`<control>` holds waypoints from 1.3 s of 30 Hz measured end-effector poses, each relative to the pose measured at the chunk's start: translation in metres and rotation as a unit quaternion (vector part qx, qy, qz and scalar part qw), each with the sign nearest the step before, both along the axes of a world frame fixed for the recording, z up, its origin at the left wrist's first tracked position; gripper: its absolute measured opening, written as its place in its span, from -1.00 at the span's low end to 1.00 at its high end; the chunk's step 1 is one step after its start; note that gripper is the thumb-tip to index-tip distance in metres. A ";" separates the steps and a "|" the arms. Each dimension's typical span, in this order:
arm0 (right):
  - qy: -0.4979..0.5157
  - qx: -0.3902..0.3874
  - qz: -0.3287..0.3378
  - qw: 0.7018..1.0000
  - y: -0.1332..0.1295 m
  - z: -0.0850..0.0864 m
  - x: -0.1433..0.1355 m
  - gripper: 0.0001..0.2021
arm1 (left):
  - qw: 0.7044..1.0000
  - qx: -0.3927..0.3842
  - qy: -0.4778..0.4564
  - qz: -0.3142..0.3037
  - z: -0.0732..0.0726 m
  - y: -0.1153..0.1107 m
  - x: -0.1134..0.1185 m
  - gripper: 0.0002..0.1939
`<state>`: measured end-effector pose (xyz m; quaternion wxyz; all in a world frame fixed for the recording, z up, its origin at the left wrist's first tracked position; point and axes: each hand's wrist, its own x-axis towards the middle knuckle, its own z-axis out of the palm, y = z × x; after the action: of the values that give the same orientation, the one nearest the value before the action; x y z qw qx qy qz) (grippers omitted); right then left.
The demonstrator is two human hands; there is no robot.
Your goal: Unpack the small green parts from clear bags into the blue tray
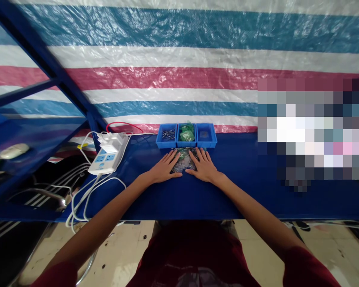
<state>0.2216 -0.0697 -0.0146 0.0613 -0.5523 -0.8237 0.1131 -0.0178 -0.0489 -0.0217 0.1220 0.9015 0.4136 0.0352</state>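
Both my hands lie with fingers spread over a flat clear plastic bag [184, 160] on the blue table. My left hand [165, 167] covers the bag's left side, and my right hand [204, 165] covers its right side. Small dark and green items show through the plastic, too small to name. Just beyond the fingertips stand three joined blue bins. The left bin [166, 146] has metal screw-like pieces, the middle bin [186, 144] holds green plastic packets [186, 131], and the right bin [206, 144] contains a small item I cannot make out.
A white power strip [107, 159] with a white plug adapter [110, 142] and looping white cables sits on the left of the blue table [179, 199]. A striped plastic sheet [173, 75] hangs behind. The right side is pixelated.
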 end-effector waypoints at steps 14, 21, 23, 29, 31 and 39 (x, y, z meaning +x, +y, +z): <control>0.029 0.036 0.011 0.999 0.011 -0.017 -0.010 -0.13 | 0.999 0.007 -0.026 -0.021 -0.001 0.019 0.013 -0.15; 0.065 0.027 0.007 0.997 0.014 -0.008 -0.008 -0.22 | 0.999 -0.004 -0.037 -0.013 -0.004 0.023 0.014 -0.23; 0.082 0.033 -0.002 0.996 0.015 -0.005 -0.007 -0.29 | 0.999 -0.004 -0.043 -0.013 -0.004 0.024 0.015 -0.24; 0.097 0.092 -0.016 0.991 0.013 0.003 -0.005 -0.50 | 0.997 0.005 -0.079 -0.003 0.001 0.018 0.012 -0.20; 0.097 0.106 -0.028 0.989 0.011 0.009 -0.002 -0.56 | 0.995 0.018 -0.094 -0.001 0.006 0.013 0.009 -0.21; 0.046 -0.004 -0.076 0.996 0.004 0.039 0.012 -0.82 | 0.986 0.062 -0.073 0.139 0.028 0.002 -0.006 -0.56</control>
<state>0.2339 -0.0652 0.0241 0.1052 -0.6080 -0.7750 0.1364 -0.0239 -0.0473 0.0068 0.0895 0.8361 0.5220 0.1429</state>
